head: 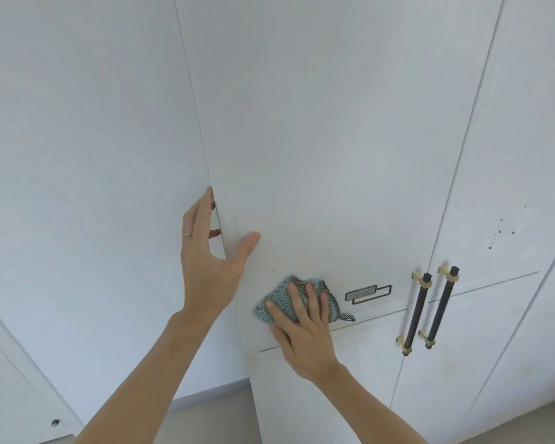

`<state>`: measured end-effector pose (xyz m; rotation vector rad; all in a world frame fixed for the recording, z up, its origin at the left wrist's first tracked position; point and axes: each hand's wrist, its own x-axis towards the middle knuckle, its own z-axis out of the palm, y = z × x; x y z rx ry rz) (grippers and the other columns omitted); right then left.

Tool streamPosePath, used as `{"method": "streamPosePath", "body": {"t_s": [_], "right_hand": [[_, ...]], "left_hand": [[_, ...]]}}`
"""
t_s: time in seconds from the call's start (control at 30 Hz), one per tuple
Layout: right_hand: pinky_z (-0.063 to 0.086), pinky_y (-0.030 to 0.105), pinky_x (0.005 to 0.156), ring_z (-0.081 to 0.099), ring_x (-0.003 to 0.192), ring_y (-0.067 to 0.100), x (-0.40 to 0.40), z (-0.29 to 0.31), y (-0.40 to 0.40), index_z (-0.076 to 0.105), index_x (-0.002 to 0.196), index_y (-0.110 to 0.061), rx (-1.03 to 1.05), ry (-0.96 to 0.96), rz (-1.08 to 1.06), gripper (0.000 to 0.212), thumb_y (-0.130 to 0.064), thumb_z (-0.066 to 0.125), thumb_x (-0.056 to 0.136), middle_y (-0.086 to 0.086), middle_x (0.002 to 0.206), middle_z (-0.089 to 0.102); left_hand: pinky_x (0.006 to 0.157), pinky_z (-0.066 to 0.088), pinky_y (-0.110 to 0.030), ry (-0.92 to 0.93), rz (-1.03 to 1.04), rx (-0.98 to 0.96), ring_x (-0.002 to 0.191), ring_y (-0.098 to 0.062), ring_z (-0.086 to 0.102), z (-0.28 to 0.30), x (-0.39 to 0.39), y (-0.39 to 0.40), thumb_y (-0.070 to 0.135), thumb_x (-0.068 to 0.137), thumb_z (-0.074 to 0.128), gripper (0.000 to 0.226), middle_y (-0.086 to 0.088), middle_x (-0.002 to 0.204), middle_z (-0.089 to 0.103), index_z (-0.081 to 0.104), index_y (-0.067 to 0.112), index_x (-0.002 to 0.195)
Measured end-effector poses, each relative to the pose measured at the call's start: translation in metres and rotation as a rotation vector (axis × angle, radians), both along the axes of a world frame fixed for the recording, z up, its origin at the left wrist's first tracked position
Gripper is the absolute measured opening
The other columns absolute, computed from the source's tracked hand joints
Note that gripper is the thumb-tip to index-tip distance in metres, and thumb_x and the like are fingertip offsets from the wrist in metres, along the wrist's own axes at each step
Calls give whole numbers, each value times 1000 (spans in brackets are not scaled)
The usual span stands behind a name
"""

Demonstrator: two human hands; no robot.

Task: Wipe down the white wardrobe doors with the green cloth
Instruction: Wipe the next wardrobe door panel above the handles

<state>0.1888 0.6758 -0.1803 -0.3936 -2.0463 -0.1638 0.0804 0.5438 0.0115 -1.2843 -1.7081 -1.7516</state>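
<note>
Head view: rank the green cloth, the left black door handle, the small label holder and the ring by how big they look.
1. Left black door handle, longest.
2. Green cloth, partly hidden under the right hand, so this is unsure.
3. Label holder.
4. Ring on the left hand, smallest.

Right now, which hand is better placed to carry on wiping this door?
Right. The right hand already presses the green cloth flat on the door; the left hand grips the door's edge.

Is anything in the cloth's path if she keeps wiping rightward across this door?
Yes. Just right of the green cloth sits a small black-framed label plate on the door, and farther right two black bar handles stick out. Otherwise the panel looks bare.
</note>
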Motion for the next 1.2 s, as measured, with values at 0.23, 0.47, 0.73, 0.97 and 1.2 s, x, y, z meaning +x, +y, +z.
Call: {"method": "streamPosePath", "body": {"t_s": [0.23, 0.47, 0.73, 0.97, 1.2], "right_hand": [[12, 50, 125, 21, 156, 20, -17, 120, -7, 39, 152, -48, 211, 1, 30, 51, -46, 51, 103, -12, 168, 23], [13, 51, 126, 17, 157, 23, 6, 266, 25, 39, 153, -44, 261, 64, -11, 49, -46, 47, 105, -9, 167, 26], [10, 51, 127, 4, 159, 20, 71, 376, 105, 32, 157, -43, 288, 71, -20, 50, -53, 34, 108, -9, 170, 16], [11, 49, 127, 6, 159, 20, 143, 439, 214, 29, 158, -44, 341, 130, -25, 48, -46, 27, 110, -8, 170, 15], [5, 47, 128, 8, 158, 23, 193, 543, 291, 27, 160, -41, 328, 219, -65, 51, -46, 26, 109, -5, 171, 14]], "left_hand": [[87, 56, -47, -82, -1, 153, 112, -17, 63, 41, 0, -1, 12, 91, 82, 51, 17, 123, 64, 56, 31, 130], [100, 47, -33, -13, 96, 223, 124, -12, 53, 125, 13, 20, 19, 82, 89, 70, 6, 135, 55, 51, 22, 141], [115, 16, -25, 446, 466, 245, 135, -24, 43, 195, 72, 84, 31, 96, 70, 38, 1, 131, 62, 67, 17, 131], [102, 25, -23, 500, 354, 65, 118, -15, 50, 221, 188, 202, 35, 104, 47, 38, 7, 120, 68, 65, 17, 133], [94, 23, -20, 560, 471, -85, 122, -16, 43, 279, 233, 277, 42, 99, 45, 57, 1, 131, 64, 57, 12, 146]]}}
